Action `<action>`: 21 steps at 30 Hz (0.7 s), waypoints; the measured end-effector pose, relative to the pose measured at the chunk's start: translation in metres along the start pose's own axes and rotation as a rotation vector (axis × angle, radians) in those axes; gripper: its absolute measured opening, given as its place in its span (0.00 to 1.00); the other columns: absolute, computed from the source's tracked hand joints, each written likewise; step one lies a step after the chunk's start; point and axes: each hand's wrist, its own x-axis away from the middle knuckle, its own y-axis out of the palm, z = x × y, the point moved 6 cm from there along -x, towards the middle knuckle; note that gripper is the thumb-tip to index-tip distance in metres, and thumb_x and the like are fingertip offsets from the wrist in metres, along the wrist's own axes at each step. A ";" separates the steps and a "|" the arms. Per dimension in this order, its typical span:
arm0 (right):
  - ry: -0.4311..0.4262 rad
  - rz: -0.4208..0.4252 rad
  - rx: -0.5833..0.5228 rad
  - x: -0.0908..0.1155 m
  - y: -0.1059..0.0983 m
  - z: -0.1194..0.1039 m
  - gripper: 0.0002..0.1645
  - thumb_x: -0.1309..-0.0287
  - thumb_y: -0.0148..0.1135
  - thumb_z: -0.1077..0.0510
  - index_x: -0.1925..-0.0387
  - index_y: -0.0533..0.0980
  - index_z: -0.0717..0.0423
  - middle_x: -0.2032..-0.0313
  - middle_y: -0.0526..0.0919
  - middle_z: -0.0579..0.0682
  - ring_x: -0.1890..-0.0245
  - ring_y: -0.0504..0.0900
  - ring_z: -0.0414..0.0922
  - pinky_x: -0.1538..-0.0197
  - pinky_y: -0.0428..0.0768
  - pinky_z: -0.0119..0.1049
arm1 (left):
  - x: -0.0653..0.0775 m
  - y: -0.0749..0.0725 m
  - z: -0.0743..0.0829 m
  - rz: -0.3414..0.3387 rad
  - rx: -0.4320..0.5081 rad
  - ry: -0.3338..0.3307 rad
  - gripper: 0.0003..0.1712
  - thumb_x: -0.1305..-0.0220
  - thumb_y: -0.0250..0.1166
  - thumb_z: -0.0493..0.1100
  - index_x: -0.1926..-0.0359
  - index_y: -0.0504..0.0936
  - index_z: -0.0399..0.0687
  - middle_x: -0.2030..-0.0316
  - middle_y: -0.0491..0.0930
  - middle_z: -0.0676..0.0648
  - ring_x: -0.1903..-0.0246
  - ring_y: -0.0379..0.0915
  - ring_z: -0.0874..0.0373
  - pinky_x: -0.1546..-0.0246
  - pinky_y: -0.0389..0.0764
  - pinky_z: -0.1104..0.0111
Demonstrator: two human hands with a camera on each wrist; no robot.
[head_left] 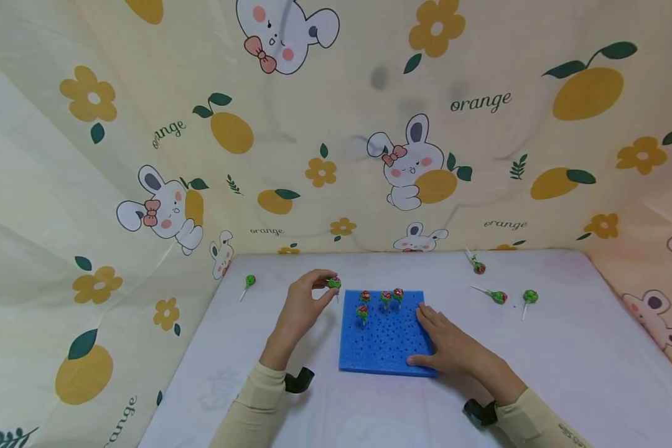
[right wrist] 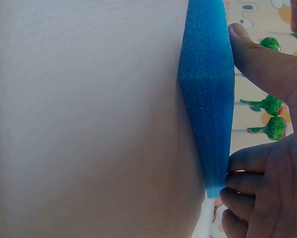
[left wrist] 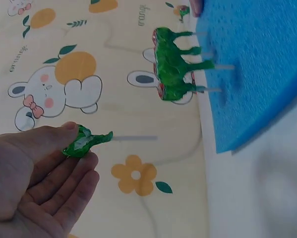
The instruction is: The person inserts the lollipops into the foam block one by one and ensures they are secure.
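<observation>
Gleaming held lolly [left wrist: 83, 145]: grn, wht stick [left wrist: 135, 138]

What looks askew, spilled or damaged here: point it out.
Nothing stands out. Four lollipops stand upright in the blue foam block, the left hand holds another lollipop, and the four loose lollipops simply lie on the table; no spill or damage shows.

The head view is bright and evenly lit, with faint, soft-edged shadows on the white tabletop [head_left: 381, 410] and blurry grey blotches on the patterned backdrop [head_left: 341, 112]. Both wrist views look dimmer and softer; in the right one, brownish shadow darkens the tabletop below the blue foam block [right wrist: 207, 109].
</observation>
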 end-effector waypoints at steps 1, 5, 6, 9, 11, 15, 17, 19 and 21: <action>0.004 -0.002 -0.002 0.000 0.000 0.000 0.73 0.42 0.73 0.25 0.17 0.54 0.70 0.17 0.52 0.69 0.18 0.53 0.70 0.19 0.56 0.66 | 0.000 0.001 0.002 -0.003 0.007 0.005 0.19 0.29 0.75 0.40 0.40 0.85 0.47 0.46 0.88 0.49 0.47 0.85 0.53 0.39 0.86 0.57; 0.016 -0.011 -0.007 0.000 0.000 -0.001 0.73 0.42 0.73 0.25 0.17 0.53 0.69 0.17 0.52 0.69 0.18 0.52 0.70 0.19 0.55 0.66 | 0.001 0.004 0.009 -0.005 0.037 0.031 0.18 0.29 0.75 0.41 0.41 0.85 0.47 0.47 0.88 0.49 0.47 0.86 0.54 0.40 0.87 0.57; 0.017 -0.012 -0.007 0.000 0.000 -0.001 0.73 0.42 0.73 0.25 0.17 0.53 0.69 0.17 0.51 0.69 0.18 0.52 0.70 0.19 0.55 0.66 | 0.001 0.006 0.010 -0.006 0.041 0.033 0.18 0.29 0.75 0.41 0.41 0.85 0.47 0.47 0.88 0.49 0.47 0.86 0.54 0.40 0.87 0.57; 0.020 -0.014 -0.012 0.001 0.000 -0.001 0.73 0.42 0.73 0.26 0.17 0.53 0.69 0.17 0.51 0.69 0.18 0.52 0.70 0.19 0.56 0.66 | 0.002 0.010 0.012 -0.014 0.056 0.036 0.17 0.28 0.74 0.42 0.41 0.85 0.48 0.47 0.88 0.50 0.47 0.85 0.54 0.39 0.86 0.56; 0.020 -0.013 -0.016 0.001 0.000 -0.001 0.73 0.42 0.74 0.26 0.17 0.53 0.69 0.17 0.51 0.69 0.18 0.52 0.70 0.19 0.56 0.66 | 0.002 0.014 0.013 -0.026 0.067 0.031 0.17 0.28 0.74 0.43 0.41 0.84 0.49 0.47 0.87 0.50 0.46 0.85 0.55 0.38 0.86 0.56; 0.017 -0.010 -0.014 0.001 0.000 -0.001 0.73 0.42 0.74 0.26 0.17 0.53 0.69 0.17 0.52 0.69 0.18 0.52 0.70 0.19 0.56 0.67 | 0.003 0.024 0.015 -0.052 0.088 0.032 0.18 0.28 0.74 0.43 0.40 0.84 0.50 0.45 0.87 0.51 0.45 0.84 0.56 0.37 0.85 0.57; 0.016 -0.008 -0.010 0.001 0.000 -0.001 0.73 0.42 0.73 0.26 0.17 0.53 0.69 0.17 0.52 0.69 0.18 0.52 0.70 0.19 0.56 0.66 | 0.003 0.028 0.017 -0.067 0.104 0.032 0.19 0.28 0.73 0.43 0.39 0.84 0.49 0.45 0.87 0.51 0.45 0.84 0.55 0.37 0.85 0.56; 0.016 -0.009 -0.009 0.000 0.001 0.000 0.73 0.42 0.73 0.25 0.17 0.53 0.69 0.17 0.52 0.69 0.18 0.52 0.70 0.19 0.55 0.66 | 0.003 0.032 0.018 -0.081 0.121 0.035 0.19 0.28 0.73 0.42 0.39 0.84 0.49 0.44 0.87 0.50 0.44 0.85 0.55 0.37 0.85 0.55; 0.015 -0.008 -0.004 0.000 0.001 0.000 0.73 0.42 0.73 0.25 0.17 0.53 0.69 0.17 0.52 0.69 0.18 0.52 0.70 0.19 0.55 0.66 | 0.003 0.036 0.020 -0.092 0.133 0.044 0.19 0.27 0.73 0.42 0.38 0.84 0.48 0.43 0.87 0.50 0.44 0.85 0.55 0.36 0.85 0.55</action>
